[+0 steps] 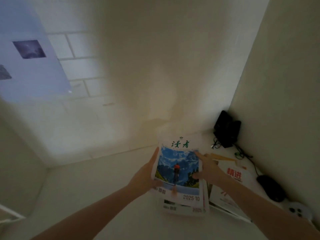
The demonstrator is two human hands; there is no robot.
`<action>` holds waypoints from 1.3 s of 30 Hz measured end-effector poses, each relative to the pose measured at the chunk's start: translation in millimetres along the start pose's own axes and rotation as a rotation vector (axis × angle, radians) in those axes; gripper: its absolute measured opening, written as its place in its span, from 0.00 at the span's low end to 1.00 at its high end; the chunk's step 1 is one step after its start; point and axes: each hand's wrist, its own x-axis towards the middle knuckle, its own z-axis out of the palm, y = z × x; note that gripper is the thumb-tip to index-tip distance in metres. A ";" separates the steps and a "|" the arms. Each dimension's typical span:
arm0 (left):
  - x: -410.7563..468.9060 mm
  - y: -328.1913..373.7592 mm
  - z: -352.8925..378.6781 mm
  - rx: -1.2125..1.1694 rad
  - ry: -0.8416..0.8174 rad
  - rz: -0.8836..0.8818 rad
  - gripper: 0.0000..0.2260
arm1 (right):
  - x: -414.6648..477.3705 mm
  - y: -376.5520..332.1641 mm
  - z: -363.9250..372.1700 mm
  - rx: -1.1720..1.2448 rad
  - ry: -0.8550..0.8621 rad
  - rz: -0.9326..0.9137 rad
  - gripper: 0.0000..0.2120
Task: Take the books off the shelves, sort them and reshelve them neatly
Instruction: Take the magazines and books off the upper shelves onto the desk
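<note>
We hold a magazine (178,170) with a blue mountain cover, a cyclist in red, a green title and "2025 10", just above a stack (183,207) of similar issues on the white worktop (103,187). Our left hand (145,177) and right hand (210,168) grip its side edges, fingers (155,155) stretched along them, thumbs on the cover.

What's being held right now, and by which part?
The magazine: the left hand grips its left edge, thumb on the cover. The right hand lies over its right edge; whether it grips is unclear.
</note>
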 end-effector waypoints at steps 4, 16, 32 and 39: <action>2.5 -6.4 23.2 0.002 -0.036 -0.001 0.51 | 6.3 19.6 23.8 -0.056 0.001 0.073 0.46; 20.2 -31.4 61.1 -0.073 -0.083 -0.121 0.52 | 26.5 61.8 51.0 -0.091 -0.029 0.146 0.49; 33.0 -56.0 26.9 -0.188 0.034 -0.165 0.51 | 35.2 51.5 24.8 0.084 0.126 0.023 0.49; 26.3 -32.1 5.1 -0.225 0.063 -0.113 0.52 | 26.1 5.5 6.9 0.205 0.092 -0.081 0.62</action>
